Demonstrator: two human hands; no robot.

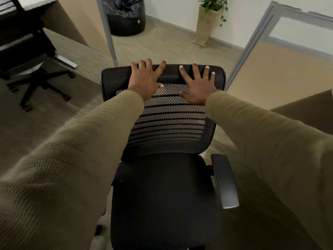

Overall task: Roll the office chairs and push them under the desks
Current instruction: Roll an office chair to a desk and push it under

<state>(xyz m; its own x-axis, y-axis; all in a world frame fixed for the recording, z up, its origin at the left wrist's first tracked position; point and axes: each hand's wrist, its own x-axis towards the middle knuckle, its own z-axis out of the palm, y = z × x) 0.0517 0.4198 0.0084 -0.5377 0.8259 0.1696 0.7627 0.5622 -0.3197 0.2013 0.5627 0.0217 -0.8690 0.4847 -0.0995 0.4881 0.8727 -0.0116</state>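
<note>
A black office chair (169,123) with a mesh backrest stands right in front of me, its seat (162,195) turned toward me. My left hand (146,76) lies on the top left of the backrest, fingers spread and curled over the upper edge. My right hand (197,83) grips the top right the same way, thumb on the near side of the mesh. One grey armrest (225,179) shows on the right; my sleeve hides the other. A second black chair (27,51) stands at the far left beside a white-topped desk (36,2).
A tan partition with a grey frame (281,73) rises at the right, with a dark brown surface (306,109) below it. A grey metal post (108,33) stands just beyond the chair. A black beanbag (126,17) and a potted plant (207,24) sit by the far wall.
</note>
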